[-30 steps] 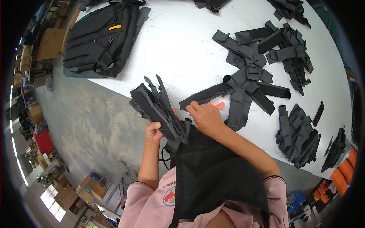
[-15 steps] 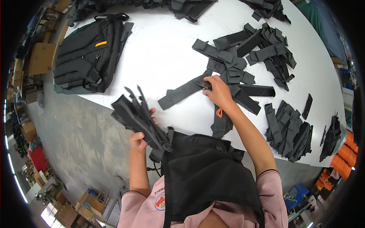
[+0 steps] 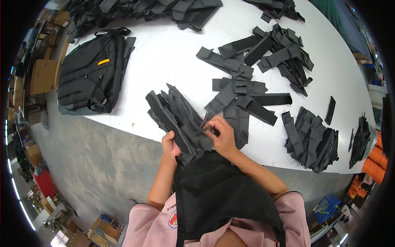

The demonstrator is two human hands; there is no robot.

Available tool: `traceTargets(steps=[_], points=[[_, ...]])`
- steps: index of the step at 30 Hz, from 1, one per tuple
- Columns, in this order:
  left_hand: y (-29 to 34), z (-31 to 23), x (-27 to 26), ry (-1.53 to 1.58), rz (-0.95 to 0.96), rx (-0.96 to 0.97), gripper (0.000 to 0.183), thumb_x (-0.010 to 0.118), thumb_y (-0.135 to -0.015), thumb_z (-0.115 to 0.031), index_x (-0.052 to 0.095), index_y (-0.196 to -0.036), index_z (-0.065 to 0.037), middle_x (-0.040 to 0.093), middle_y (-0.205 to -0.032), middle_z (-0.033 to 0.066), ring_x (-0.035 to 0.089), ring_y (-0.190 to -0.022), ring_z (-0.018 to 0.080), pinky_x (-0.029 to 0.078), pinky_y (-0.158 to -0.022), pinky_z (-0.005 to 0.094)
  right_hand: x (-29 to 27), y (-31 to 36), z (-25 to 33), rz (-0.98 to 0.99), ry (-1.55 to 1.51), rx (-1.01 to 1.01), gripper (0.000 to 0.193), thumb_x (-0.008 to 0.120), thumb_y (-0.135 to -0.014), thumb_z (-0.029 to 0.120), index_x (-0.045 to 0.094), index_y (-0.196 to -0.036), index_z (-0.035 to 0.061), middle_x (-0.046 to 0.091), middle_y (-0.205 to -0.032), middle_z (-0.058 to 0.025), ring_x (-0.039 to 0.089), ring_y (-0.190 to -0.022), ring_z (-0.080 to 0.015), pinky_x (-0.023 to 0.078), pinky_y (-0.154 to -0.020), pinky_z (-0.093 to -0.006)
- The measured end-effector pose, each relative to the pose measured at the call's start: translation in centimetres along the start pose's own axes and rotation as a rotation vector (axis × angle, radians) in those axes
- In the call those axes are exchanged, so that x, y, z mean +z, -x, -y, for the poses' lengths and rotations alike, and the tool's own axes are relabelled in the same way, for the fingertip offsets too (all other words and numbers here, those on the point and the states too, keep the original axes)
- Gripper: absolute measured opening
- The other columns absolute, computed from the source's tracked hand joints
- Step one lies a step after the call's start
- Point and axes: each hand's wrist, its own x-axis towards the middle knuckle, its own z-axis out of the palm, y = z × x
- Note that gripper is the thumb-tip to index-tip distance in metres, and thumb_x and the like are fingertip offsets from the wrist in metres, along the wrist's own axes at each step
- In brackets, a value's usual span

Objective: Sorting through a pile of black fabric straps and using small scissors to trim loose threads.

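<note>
My left hand (image 3: 170, 144) is closed round a bundle of black fabric strips (image 3: 169, 119), tilted up and away at the table's near edge. Against the bundle's right side, my right hand (image 3: 222, 133) has its fingers curled. A small dark tool (image 3: 214, 131) that looks like thread snips shows in its palm, mostly covered by the fingers. Its fingertips meet a blurred strip, and I cannot tell whether they pinch it. Just beyond lies a loose pile of black strips (image 3: 240, 86), one of which reaches toward my right fingers.
A black backpack (image 3: 92, 74) with an orange tab lies at the white table's (image 3: 164, 61) left edge. More strips lie in a heap at the far side (image 3: 144, 14), a far-right pile (image 3: 288, 57) and a near-right stack (image 3: 310, 140). Orange rolls (image 3: 374, 158) stand beyond the right edge.
My right hand has come from the pile toward me and left, up to the bundle. The left hand and bundle have moved right. The strip that stuck out leftward from the pile is gone from there.
</note>
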Motion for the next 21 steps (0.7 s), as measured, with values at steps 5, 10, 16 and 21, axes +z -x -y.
traceTargets(steps=[5, 10, 16, 21], points=[[-2.3, 1.5, 4.3, -0.132, -0.013, 0.012, 0.065, 0.067, -0.065, -0.002, 0.041, -0.125, 0.009, 0.051, -0.123, 0.0237, 0.055, -0.107, 0.0373, 0.042, -0.097, 0.0486, -1.3, 0.2, -0.3, 0.200, 0.034, 0.040, 0.019, 0.059, -0.071, -0.010, 0.053, -0.084, 0.0022, 0.050, -0.080, -0.0071, 0.052, -0.066, -0.0192, 0.042, -0.058, -0.0286], [-2.4, -0.5, 3.1, -0.144, 0.058, -0.021, 0.071, 0.068, -0.063, -0.003, 0.039, -0.127, 0.010, 0.050, -0.124, 0.0233, 0.052, -0.111, 0.0372, 0.041, -0.099, 0.0475, -2.8, 0.7, -0.7, 0.364, -0.032, 0.102, 0.019, 0.061, -0.070, -0.008, 0.053, -0.084, 0.0013, 0.051, -0.082, -0.0073, 0.052, -0.069, -0.0212, 0.041, -0.061, -0.0292], [-3.7, 0.7, 4.8, -0.378, 0.061, -0.027, 0.090, 0.075, -0.058, -0.019, 0.032, -0.135, -0.001, 0.039, -0.134, 0.0157, 0.037, -0.126, 0.0346, 0.039, -0.102, 0.0473, -2.6, 1.2, -1.3, 0.378, -0.113, 0.149, 0.022, 0.063, -0.069, -0.008, 0.052, -0.085, 0.0010, 0.051, -0.084, -0.0079, 0.052, -0.073, -0.0240, 0.042, -0.065, -0.0305], [-4.2, -0.5, 4.7, -0.263, 0.136, -0.020, 0.084, 0.072, -0.059, -0.011, 0.033, -0.134, 0.000, 0.041, -0.130, 0.0174, 0.043, -0.121, 0.0341, 0.044, -0.096, 0.0476, -3.5, 2.3, -1.9, 0.384, 0.079, 0.103, 0.021, 0.063, -0.074, 0.001, 0.054, -0.093, 0.0046, 0.052, -0.085, -0.0066, 0.055, -0.072, -0.0268, 0.043, -0.062, -0.0338]])
